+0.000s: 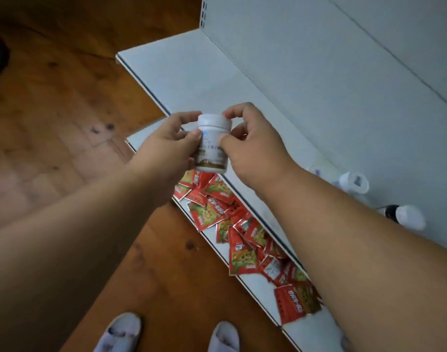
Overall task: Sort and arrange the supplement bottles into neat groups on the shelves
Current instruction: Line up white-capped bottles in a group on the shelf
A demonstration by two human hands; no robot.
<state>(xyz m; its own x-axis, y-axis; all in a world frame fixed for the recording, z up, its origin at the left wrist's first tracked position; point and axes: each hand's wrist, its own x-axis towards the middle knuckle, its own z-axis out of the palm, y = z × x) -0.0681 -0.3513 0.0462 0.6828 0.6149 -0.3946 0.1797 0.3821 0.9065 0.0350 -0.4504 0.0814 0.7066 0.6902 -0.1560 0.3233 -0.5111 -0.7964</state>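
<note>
Supplement bottles are what this job is about, and the big white upper shelf has lots of bare room at its far end. Below it sits a lower shelf with a messy pile of red snack packets on it.

Both hands hold one white bottle up in the air, over the front edge of the upper shelf. It stands almost upright, cap on top, so its long way runs up and down. The left hand has its fingers curled round the label side. The right hand pinches near the cap with thumb and fingers. Each grip is closed on the bottle, and neither hand is plainly nearer to it.

Two more bottles lie on the upper shelf behind the right arm, near the back wall. I think the held bottle should go down and to the right, bottom first, beside them.
</note>
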